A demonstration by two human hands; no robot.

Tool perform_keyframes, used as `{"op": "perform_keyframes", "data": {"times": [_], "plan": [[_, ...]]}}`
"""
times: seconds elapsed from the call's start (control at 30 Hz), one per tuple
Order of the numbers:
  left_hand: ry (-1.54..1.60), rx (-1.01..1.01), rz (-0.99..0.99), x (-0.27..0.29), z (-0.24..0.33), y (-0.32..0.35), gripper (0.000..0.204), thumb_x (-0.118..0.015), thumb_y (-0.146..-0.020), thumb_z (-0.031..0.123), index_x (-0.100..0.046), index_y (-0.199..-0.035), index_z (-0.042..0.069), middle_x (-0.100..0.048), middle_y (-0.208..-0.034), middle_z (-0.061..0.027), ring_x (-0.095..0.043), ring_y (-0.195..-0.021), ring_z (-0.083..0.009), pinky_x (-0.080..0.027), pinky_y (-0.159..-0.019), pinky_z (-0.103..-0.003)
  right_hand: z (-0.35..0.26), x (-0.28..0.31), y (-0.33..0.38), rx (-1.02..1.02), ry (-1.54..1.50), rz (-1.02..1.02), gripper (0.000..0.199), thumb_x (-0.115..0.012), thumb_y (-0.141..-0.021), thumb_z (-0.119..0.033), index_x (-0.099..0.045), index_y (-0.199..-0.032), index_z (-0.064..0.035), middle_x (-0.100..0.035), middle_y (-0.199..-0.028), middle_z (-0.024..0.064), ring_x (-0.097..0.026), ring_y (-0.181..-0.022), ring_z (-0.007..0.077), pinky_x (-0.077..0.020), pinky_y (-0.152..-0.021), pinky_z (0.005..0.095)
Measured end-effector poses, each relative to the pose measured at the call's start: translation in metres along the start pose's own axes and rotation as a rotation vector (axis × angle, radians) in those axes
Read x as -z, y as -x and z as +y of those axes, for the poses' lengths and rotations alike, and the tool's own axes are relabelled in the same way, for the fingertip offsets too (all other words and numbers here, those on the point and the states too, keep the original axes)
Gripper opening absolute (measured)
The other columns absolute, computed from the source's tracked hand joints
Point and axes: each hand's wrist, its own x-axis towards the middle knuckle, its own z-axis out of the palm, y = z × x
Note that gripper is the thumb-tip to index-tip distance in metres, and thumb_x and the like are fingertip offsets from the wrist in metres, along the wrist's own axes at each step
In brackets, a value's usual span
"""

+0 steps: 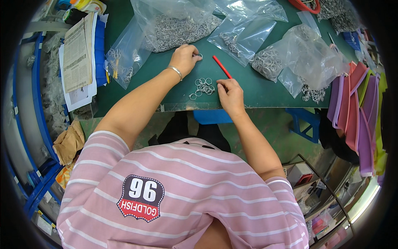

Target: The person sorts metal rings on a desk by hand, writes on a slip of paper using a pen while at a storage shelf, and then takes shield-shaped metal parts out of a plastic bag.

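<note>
Partly hidden, left hand (184, 58) pinching a ring (200, 55), right hand (230, 94) fingers curled by ring pile (202, 87), grip unclear.

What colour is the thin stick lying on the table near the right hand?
Red: the thin stick lies on the green table, seen in the head view.

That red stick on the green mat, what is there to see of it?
The red stick is thin, straight and evenly red, smooth like plastic or a painted pencil; its material cannot be told for sure. It lies flat and slanted on the green mat, its far end pointing up and to the left, its near end running down to the right hand, whose fingertips seem to touch or pinch it. A small heap of metal rings lies just to its left, clear bags of rings beyond it.
</note>
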Motion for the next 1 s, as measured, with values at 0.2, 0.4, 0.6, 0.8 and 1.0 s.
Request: {"op": "perform_keyframes", "data": {"times": [0.2, 0.4, 0.6, 0.8, 1.0], "plan": [[0.787, 0.345, -0.081, 0.008, 0.025, 0.038, 0.008, -0.063, -0.081, 0.003, -0.062, -0.086, -0.003, -0.064, -0.08, -0.0113, -0.063, -0.06, -0.0138, -0.052, -0.053, -0.024, -0.026, 0.007, -0.005, -0.067, -0.225, -0.023, 0.012, -0.061, -0.078, -0.002, -0.064, -0.09, 0.0004, -0.059, -0.079, 0.0083, -0.058, -0.068, 0.0157, -0.0471, -0.062, 0.0256], [1.169, 0.301, -0.149, 0.027, 0.064, 0.078, 0.013, -0.061, -0.082, 0.0, -0.057, -0.093, -0.006, -0.064, -0.084, -0.0124, -0.063, -0.071, -0.0133, -0.053, -0.063, -0.023, -0.048, 0.009, 0.0, -0.072, -0.496, -0.091, 0.011, -0.062, -0.079, 0.001, -0.063, -0.09, 0.0024, -0.058, -0.081, 0.0056, -0.058, -0.07, 0.0101, -0.0474, -0.061, 0.0222], [1.066, 0.145, -0.117, 0.038, 0.065, 0.087, 0.009, -0.059, -0.084, 0.001, -0.06, -0.092, -0.004, -0.062, -0.079, -0.0081, -0.061, -0.071, -0.0127, -0.052, -0.062, -0.023, -0.069, 0.026, 0.006, 0.003, -0.47, -0.08, 0.009, -0.063, -0.077, 0.002, -0.064, -0.086, 0.0019, -0.06, -0.077, 0.0071, -0.059, -0.066, 0.012, -0.0469, -0.057, 0.0232], [1.252, 0.297, -0.214, 0.046, 0.073, 0.089, 0.009, -0.059, -0.084, 0.002, -0.06, -0.092, -0.004, -0.063, -0.081, -0.0091, -0.061, -0.071, -0.0127, -0.052, -0.063, -0.023, -0.075, 0.033, 0.006, 0.219, -0.243, -0.007, 0.01, -0.064, -0.073, 0.004, -0.064, -0.083, 0.0012, -0.062, -0.076, 0.0105, -0.06, -0.067, 0.0186, -0.0481, -0.059, 0.0269], [1.285, 0.21, -0.164, 0.044, 0.074, 0.088, 0.01, -0.06, -0.082, -0.002, -0.059, -0.091, -0.004, -0.063, -0.086, -0.0122, -0.063, -0.078, -0.0151, -0.053, -0.071, -0.026, -0.073, 0.036, 0.008, 0.284, -0.285, 0.006, 0.017, -0.062, -0.074, 0.007, -0.062, -0.09, 0.0014, -0.062, -0.087, 0.0114, -0.062, -0.078, 0.0188, -0.05, -0.068, 0.0271]]}}
